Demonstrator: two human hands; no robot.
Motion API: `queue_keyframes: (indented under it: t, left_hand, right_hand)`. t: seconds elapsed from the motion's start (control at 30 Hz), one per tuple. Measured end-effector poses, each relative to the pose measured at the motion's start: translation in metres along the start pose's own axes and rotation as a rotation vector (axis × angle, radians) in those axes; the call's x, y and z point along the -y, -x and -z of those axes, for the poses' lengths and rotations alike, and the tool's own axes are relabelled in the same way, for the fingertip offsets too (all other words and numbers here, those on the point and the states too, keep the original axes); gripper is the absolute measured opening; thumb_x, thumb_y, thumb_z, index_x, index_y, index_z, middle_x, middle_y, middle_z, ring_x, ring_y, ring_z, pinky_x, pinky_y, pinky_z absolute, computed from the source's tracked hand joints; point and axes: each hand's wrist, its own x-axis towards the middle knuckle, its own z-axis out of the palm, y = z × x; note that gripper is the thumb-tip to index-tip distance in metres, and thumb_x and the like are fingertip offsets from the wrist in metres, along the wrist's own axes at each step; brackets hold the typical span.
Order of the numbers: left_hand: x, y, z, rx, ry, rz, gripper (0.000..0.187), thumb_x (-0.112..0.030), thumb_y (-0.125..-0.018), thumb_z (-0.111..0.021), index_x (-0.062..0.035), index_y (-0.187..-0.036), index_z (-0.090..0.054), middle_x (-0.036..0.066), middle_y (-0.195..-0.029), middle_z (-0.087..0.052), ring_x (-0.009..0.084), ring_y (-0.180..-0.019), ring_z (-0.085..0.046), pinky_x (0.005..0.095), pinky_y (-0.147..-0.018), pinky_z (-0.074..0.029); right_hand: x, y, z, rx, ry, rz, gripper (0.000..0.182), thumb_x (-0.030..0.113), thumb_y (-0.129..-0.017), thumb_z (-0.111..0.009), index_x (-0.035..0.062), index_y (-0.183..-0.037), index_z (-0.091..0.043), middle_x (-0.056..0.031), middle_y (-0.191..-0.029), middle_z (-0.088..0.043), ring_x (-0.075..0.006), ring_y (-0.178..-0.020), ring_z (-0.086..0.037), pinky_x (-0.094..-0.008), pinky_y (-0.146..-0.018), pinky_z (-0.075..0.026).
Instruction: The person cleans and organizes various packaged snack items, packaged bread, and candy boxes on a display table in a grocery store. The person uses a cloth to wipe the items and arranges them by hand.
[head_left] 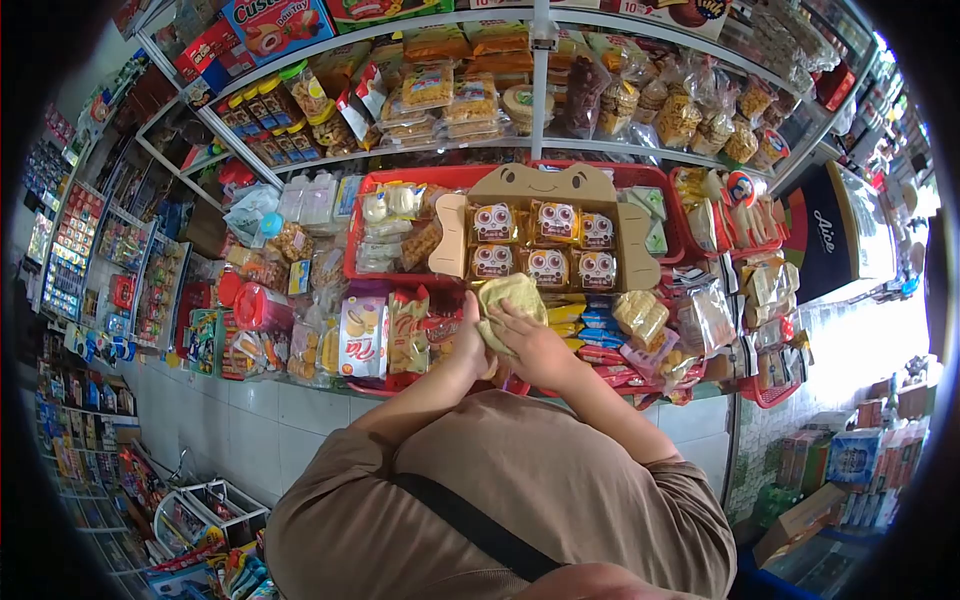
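The right hand [537, 345] lies across a folded yellow cloth [510, 293], fingers slightly bent over its face; the left hand [469, 343] presses at its left edge, thumb raised, other fingers mostly hidden. The cloth sits between both hands; how tightly either closes, I cannot tell. Just beyond stands a frog-faced carton [541, 181] of wrapped snacks [547, 268]; a purple-and-white Pía box [363, 337] is left of the hands.
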Motion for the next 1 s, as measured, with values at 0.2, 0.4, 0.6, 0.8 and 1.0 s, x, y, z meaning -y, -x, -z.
queue_keyframes:
  t: [0.2, 0.4, 0.6, 0.8, 1.0]
  left_hand:
    - [-0.004, 0.007, -0.009, -0.062, -0.078, 0.041, 0.069, -0.064, -0.087, -0.023, -0.0106, -0.126, -0.041, 0.012, -0.120, -0.050, 0.0280, -0.110, -0.051, 0.0470, -0.090, -0.043]
    - [0.016, 0.016, -0.019, -0.028, -0.162, 0.144, 0.065, -0.064, -0.087, -0.016, -0.0183, -0.128, -0.039, 0.009, -0.124, -0.048, 0.0258, -0.113, -0.049, 0.0473, -0.090, -0.043]
    - [-0.023, 0.006, -0.027, 0.081, 0.077, -0.040, 0.078, -0.070, -0.083, -0.017, -0.0083, -0.124, -0.042, 0.010, -0.112, -0.055, 0.0245, -0.098, -0.056, 0.0375, -0.082, -0.049]
    - [-0.016, 0.000, -0.009, 0.136, -0.259, -0.051, 0.066, -0.061, -0.089, -0.017, -0.0146, -0.132, -0.032, 0.009, -0.120, -0.049, 0.0268, -0.104, -0.054, 0.0459, -0.085, -0.047]
    - [-0.001, 0.003, 0.001, 0.146, -0.282, 0.067, 0.062, -0.061, -0.089, -0.023, -0.0164, -0.132, -0.032, 0.005, -0.119, -0.049, 0.0195, -0.101, -0.055, 0.0392, -0.083, -0.048]
  right_hand:
    - [-0.014, 0.002, 0.008, -0.065, 0.001, -0.032, 0.044, 0.016, -0.078, -0.057, 0.0022, -0.120, -0.051, -0.0155, -0.130, -0.044, -0.0330, -0.125, -0.036, -0.0399, -0.103, -0.031]
    - [-0.016, -0.001, 0.011, -0.050, 0.055, -0.141, 0.046, 0.019, -0.080, -0.057, 0.0036, -0.122, -0.048, -0.0154, -0.131, -0.043, -0.0349, -0.124, -0.036, -0.0420, -0.105, -0.027]
    - [-0.001, 0.000, 0.015, -0.047, -0.077, 0.096, 0.045, 0.012, -0.078, -0.056, 0.0049, -0.122, -0.050, -0.0161, -0.127, -0.047, -0.0320, -0.123, -0.040, -0.0412, -0.103, -0.030]
    - [-0.019, -0.003, 0.010, -0.252, -0.372, -0.314, 0.048, 0.008, -0.079, -0.055, 0.0031, -0.126, -0.045, -0.0202, -0.132, -0.041, -0.0369, -0.125, -0.034, -0.0386, -0.103, -0.029]
    - [-0.009, -0.004, 0.007, -0.170, -0.189, -0.217, 0.046, 0.014, -0.080, -0.056, 0.0034, -0.124, -0.048, -0.0193, -0.132, -0.041, -0.0384, -0.127, -0.031, -0.0409, -0.104, -0.027]
